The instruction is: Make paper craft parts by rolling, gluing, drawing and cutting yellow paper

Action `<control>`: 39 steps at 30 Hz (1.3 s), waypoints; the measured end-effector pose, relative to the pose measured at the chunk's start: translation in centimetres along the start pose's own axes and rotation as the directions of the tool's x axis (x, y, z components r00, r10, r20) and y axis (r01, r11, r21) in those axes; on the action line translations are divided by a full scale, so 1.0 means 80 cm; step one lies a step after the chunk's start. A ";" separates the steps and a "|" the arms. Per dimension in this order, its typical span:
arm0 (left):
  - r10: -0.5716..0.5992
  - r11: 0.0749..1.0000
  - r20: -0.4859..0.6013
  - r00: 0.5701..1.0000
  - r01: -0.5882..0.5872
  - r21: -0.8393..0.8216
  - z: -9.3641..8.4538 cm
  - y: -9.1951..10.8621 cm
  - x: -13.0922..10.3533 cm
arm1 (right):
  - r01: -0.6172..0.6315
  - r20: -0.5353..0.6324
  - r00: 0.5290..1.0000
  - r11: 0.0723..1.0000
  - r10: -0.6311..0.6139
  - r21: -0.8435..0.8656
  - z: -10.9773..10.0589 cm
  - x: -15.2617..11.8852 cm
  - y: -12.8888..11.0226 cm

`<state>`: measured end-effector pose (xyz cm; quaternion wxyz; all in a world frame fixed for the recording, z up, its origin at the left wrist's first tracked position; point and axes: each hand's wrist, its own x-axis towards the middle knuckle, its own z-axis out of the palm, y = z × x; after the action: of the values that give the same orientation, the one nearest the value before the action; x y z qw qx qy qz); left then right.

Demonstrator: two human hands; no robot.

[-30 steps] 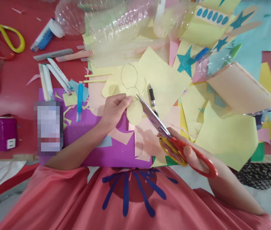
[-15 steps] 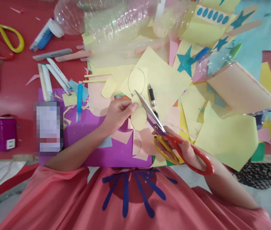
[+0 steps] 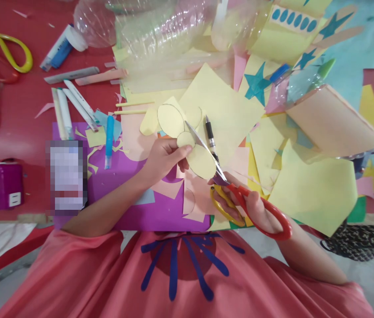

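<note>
Between thumb and fingers, my left hand (image 3: 168,157) pinches a pale yellow paper cutout (image 3: 203,162) made of rounded lobes with drawn outlines. Its upper lobe leans to the left. My right hand (image 3: 256,207) is wrapped in the handles of scissors (image 3: 220,174), one loop red and one yellow. The blades point up and left, close beside the cutout's right side; whether they touch the paper I cannot tell. A black pen (image 3: 209,134) lies just right of the blades on a large yellow sheet (image 3: 229,101).
Felt pens (image 3: 79,104), a blue marker (image 3: 109,141) and a phone (image 3: 67,176) lie to the left. A second pair of scissors (image 3: 14,53) is at the far left. Clear plastic (image 3: 167,31) covers the back. A peach-coloured box (image 3: 334,119) sits at the right among paper scraps.
The cutout has turned in my left hand, its upper lobe swinging left and its lower lobe right. The scissors have shifted slightly left, and their blades look closer together.
</note>
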<state>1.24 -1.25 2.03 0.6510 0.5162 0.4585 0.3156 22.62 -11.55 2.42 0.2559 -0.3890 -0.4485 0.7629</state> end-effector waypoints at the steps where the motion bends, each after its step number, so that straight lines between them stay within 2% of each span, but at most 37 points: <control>1: 0.004 1.000 0.002 1.000 -0.004 0.001 0.000 -0.001 0.000 | -0.001 0.007 1.000 1.000 0.001 0.029 0.000 0.000 -0.001; 5: 0.003 1.000 0.012 1.000 -0.003 -0.010 -0.001 -0.002 0.002 | 0.017 0.008 1.000 0.994 -0.018 0.106 0.002 0.000 -0.001; 10: -0.009 0.998 0.027 1.000 0.010 -0.062 0.000 -0.001 0.001 | 0.020 -0.005 1.000 0.994 -0.020 0.103 0.004 0.000 -0.001; 16: -0.066 0.979 0.073 0.995 0.078 -0.188 0.004 0.001 -0.002 | 0.013 -0.015 1.000 0.997 -0.012 0.074 0.015 0.008 -0.018; 24: -0.083 0.976 0.082 0.993 0.098 -0.193 0.004 -0.001 -0.001 | 0.011 -0.021 1.000 0.994 -0.008 0.110 0.017 0.008 -0.014; 32: -0.030 0.980 0.081 0.996 0.046 -0.192 -0.001 -0.004 0.001 | 0.001 -0.052 0.999 0.997 0.003 0.071 0.008 0.001 -0.004; 39: 0.018 0.991 0.064 0.998 -0.009 -0.135 -0.004 -0.010 0.002 | 0.014 -0.088 0.996 0.996 -0.006 0.087 0.010 0.002 -0.013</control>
<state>0.98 -1.20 1.20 0.6967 0.4841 0.4114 0.3333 21.95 -11.32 3.52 0.2958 -0.4084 -0.4049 0.7627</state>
